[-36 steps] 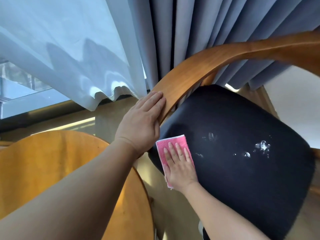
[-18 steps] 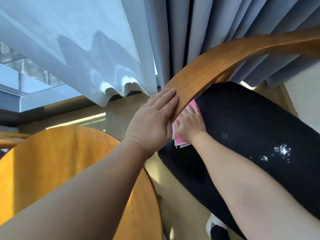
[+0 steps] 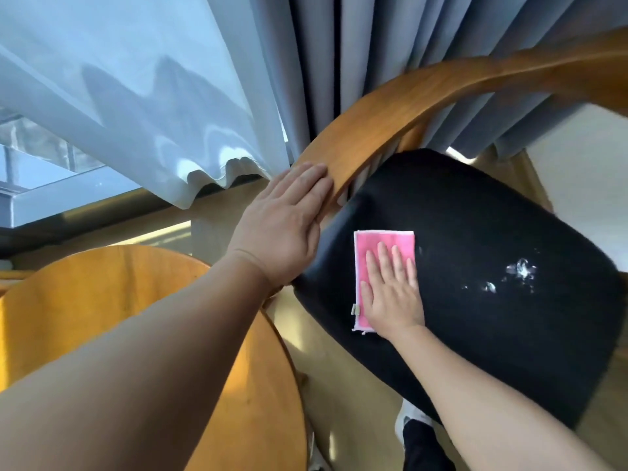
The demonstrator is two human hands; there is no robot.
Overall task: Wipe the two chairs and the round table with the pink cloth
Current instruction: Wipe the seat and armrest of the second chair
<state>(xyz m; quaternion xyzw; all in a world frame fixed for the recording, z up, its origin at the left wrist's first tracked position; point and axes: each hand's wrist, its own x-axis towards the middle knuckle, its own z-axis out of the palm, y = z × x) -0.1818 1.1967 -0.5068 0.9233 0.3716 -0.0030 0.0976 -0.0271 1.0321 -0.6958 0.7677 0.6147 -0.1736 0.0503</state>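
Right hand [image 3: 394,294], fingers straight, is pressing pink cloth [image 3: 380,243] on chair seat [image 3: 475,215]; left hand [image 3: 282,229], fingers released, is resting on backrest [image 3: 390,107]. Left forearm [image 3: 142,368] is partly hiding round bench [image 3: 95,294], lower left.

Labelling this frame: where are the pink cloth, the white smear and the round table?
pink cloth [image 3: 368,240]: head view, uncovered upper part.
white smear [image 3: 521,270]: head view, its largest patch.
round table [image 3: 102,300]: head view, bare wooden top.
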